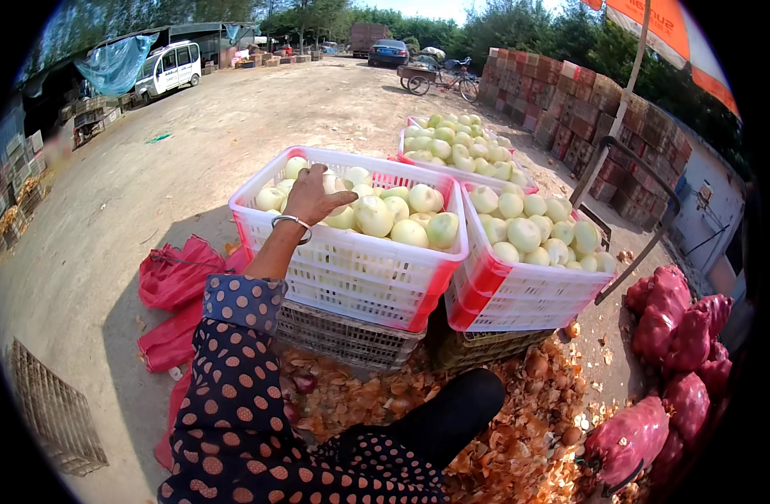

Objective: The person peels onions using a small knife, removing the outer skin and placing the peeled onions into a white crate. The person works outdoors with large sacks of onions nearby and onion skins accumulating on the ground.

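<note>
My left hand (pixel 314 196), with a metal bangle (pixel 292 220) at the wrist, reaches over the near white plastic crate (pixel 334 277) of peeled onions. Its fingers curve over a peeled onion (pixel 332 183) near the crate's far left part; whether they grip it is not clear. Other peeled onions (pixel 373 215) fill the crate beside the thumb. A second crate (pixel 530 290) heaped with peeled onions stands just to the right, and a third (pixel 410 154) lies behind. My right hand is out of view.
Dark crates (pixel 347 340) support the near ones. Onion skins (pixel 517 428) cover the ground by my knee. Red mesh sacks (pixel 630 438) lie at the right, crumpled red sacks (pixel 177 277) at the left. An empty slatted crate (pixel 54 409) is at lower left; an umbrella pole (pixel 624 101) rises at the right.
</note>
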`<state>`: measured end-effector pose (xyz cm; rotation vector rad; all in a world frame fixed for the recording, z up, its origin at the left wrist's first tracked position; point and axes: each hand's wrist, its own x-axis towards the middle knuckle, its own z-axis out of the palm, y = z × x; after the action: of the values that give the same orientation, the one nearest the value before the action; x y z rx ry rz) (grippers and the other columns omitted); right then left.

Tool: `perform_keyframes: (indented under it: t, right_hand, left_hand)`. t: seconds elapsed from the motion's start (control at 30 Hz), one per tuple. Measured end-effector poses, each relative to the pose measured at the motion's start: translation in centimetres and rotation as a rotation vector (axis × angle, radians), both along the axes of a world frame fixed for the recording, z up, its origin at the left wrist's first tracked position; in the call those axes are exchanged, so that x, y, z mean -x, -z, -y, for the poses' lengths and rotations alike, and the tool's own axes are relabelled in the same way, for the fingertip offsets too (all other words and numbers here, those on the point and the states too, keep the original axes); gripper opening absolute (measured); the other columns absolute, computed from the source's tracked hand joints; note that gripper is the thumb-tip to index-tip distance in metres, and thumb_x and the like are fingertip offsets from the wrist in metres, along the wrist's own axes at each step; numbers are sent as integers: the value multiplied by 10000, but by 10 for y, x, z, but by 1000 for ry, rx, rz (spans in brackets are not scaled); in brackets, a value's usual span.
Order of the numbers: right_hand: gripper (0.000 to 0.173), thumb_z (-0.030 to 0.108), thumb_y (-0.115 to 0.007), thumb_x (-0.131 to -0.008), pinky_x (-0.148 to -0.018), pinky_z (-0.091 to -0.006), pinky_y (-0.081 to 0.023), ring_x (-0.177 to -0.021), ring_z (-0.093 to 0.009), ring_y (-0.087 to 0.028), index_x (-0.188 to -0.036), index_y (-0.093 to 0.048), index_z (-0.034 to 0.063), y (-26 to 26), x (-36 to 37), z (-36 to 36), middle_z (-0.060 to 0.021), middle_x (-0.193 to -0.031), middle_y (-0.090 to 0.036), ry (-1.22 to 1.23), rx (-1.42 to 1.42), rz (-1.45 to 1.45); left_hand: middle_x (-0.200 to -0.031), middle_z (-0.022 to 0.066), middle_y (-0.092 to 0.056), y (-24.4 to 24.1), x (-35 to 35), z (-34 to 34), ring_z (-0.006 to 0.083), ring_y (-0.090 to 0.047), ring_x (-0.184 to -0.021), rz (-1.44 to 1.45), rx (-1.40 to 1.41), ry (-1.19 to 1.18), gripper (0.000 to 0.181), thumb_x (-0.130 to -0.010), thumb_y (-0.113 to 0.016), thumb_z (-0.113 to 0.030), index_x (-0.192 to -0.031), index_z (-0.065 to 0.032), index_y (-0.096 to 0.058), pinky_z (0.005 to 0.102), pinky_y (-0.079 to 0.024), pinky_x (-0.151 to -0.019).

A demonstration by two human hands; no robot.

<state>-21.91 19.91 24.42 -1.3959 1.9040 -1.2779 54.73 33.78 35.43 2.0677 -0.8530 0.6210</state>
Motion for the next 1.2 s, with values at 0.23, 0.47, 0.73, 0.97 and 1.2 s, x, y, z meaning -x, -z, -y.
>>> perform_keyframes:
  t: [0.23, 0.47, 0.73, 0.97, 1.2]
  right_hand:
    - [227, 172, -643, -925, -461, -307, -319, -534, -120, -401, -987, -650, -46, 48, 37, 28, -29, -676, -530, -9, 208, 265]
    - [225, 192, -684, -919, -460, -321, -356, -518, -154, -465, -986, -668, -22, 42, 32, 10, -35, -675, -565, 32, 24, 232]
    - [168, 156, -632, -964, -421, -243, -281, -465, -47, -381, -832, -575, 68, 28, 39, -6, 55, -614, -445, 165, 42, 266]
    - [137, 190, -669, -942, -331, -225, -270, -410, -46, -396, -930, -610, 66, 16, 34, 0, 31, -611, -490, 129, 26, 417]
    - [133, 140, -680, -911, -354, -219, -268, -444, -36, -401, -1010, -633, 64, -23, 27, 10, 40, -640, -502, 171, 22, 459]
  left_hand:
    - [-912, 166, -692, -22, -5, -23, 292, -677, -862, -133, 441, -79, 512, -842, -738, -405, -1096, 25, -629, 412, -526, -791]
    - [-974, 204, -716, -18, -26, -15, 346, -695, -937, 120, 232, 68, 414, -939, -619, -383, -1044, 15, -664, 438, -524, -841]
    - [-646, 119, -689, -44, -1, 3, 245, -696, -614, -254, -370, 102, 510, -958, -537, -485, -849, -5, -669, 381, -537, -657]
    - [-729, 39, -611, -79, 72, 65, 115, -587, -705, 54, -60, 408, 364, -910, -693, -276, -1144, -1, -642, 291, -486, -700]
    - [-711, -37, -522, -53, 250, 196, 43, -498, -692, -233, 34, 923, 303, -908, -627, -72, -1202, 1, -620, 216, -424, -681]
